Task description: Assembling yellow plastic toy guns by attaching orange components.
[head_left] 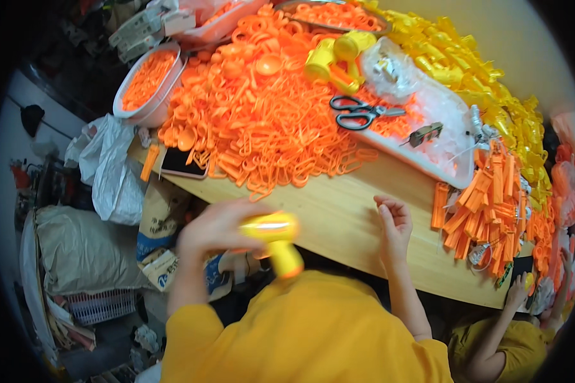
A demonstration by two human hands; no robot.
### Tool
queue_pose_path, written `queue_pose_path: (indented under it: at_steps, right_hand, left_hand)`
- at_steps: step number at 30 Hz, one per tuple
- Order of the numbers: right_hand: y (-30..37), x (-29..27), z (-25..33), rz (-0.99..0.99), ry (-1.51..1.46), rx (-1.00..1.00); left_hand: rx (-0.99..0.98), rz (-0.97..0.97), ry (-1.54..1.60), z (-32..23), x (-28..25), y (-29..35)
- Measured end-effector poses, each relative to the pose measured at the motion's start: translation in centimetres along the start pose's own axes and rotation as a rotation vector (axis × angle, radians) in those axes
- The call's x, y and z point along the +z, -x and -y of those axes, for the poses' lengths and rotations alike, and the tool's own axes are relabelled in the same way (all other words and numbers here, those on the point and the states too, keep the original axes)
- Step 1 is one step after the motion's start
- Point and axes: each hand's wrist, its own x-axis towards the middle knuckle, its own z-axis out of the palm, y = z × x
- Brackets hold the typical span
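Observation:
My left hand point(220, 226) is closed around a yellow plastic toy point(273, 236) shaped like a hair dryer, with a barrel and a stubby handle. Motion smears both, in front of the wooden table's point(338, 217) near edge. Over that table, to the right, my right hand point(396, 223) has its fingers half curled, thumb apart, and nothing visible in it. Farther back, similar yellow toy parts point(338, 57) rest on a heap of orange plastic pieces point(255, 108). Grey-handled scissors point(361, 112) lie at the edge of a white tray point(421, 156).
Orange strip-shaped parts point(485, 204) pile up at the right, with yellow parts point(453, 64) behind. An orange-filled tub point(148, 83) and a phone point(184, 163) sit at the left. Another person's hand point(521, 290) holds something small and yellow at the lower right.

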Motion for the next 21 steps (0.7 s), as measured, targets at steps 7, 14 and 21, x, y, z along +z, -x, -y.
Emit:
queue_pose_path:
  at_steps: [7,14,21]
  right_hand:
    - [-0.2,0.3,-0.9,-0.034,0.018,0.046]
    - [-0.1,-0.1,-0.5,0.006,0.067,0.074]
    - [0.0,-0.1,-1.1,0.036,0.08,0.05]
  left_hand:
    - [-0.235,-0.411,-0.316,4.0,-2.3,5.3]
    - [0.27,-1.011,0.166,0.4,-6.9,-17.6]
    - [0.093,-1.004,-0.445,-4.9,-9.4,-32.3]
